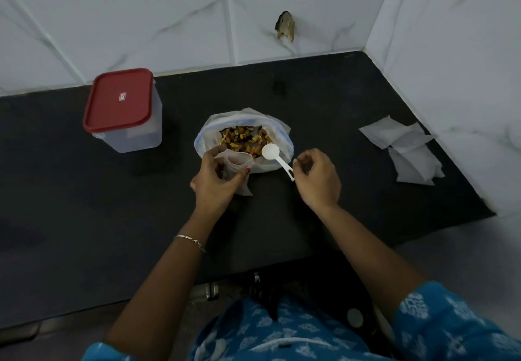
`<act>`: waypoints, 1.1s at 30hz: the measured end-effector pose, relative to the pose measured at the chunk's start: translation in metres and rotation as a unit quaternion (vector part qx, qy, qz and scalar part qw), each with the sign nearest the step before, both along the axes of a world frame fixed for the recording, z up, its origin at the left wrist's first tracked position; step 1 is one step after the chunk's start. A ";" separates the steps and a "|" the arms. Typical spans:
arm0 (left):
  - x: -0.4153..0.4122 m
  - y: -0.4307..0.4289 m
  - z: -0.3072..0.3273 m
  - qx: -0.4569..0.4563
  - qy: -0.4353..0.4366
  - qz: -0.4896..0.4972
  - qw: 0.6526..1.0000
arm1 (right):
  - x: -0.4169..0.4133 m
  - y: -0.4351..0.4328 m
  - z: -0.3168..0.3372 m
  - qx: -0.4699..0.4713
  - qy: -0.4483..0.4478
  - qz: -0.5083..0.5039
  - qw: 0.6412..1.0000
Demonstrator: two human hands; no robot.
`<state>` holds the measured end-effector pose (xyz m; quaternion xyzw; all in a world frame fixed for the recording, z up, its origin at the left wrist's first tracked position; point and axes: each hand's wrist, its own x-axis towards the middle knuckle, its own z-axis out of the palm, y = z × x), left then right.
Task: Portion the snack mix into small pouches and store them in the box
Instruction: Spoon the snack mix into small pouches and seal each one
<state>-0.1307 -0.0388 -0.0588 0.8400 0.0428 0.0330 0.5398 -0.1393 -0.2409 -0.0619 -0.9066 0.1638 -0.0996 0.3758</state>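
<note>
**While the pouch gapes, the scoop lies empty at the bag's lip**

Because the next move is a dip and a tip, what matters is how the scoop [277,160] lies. Its long axis runs on a slant: the white bowl sits up and to the left, over the near edge of the snack mix [242,138], and the handle points down and to the right, ending at the right hand [317,179]. That hand is the nearer one by far. Its fingers are curled with the tips at the handle's end, but I cannot tell whether they have pinched it or are only beside it. The bowl looks empty.

The left hand [212,184] grips a small pouch [236,163] between thumb and fingers and holds its mouth open and facing up. The pouch stands against the near wall of the big bag [208,132], just left of the scoop's bowl. A loaded scoop would therefore need only a short swing leftward.

The mix lies heaped inside the big bag, which stands open in the middle of the dark counter [84,191]. The box [127,135] stands well apart to the left, with its red lid [118,100] on. A loose pile of spare pouches [406,149] lies flat to the right, near the wall. By my reading, portioning has hardly begun and nothing is stored yet.
</note>
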 end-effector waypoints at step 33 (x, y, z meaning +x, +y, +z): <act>0.005 0.087 0.116 -0.210 -0.106 0.080 0.969 | 0.072 0.109 0.138 0.235 -0.125 0.379 0.886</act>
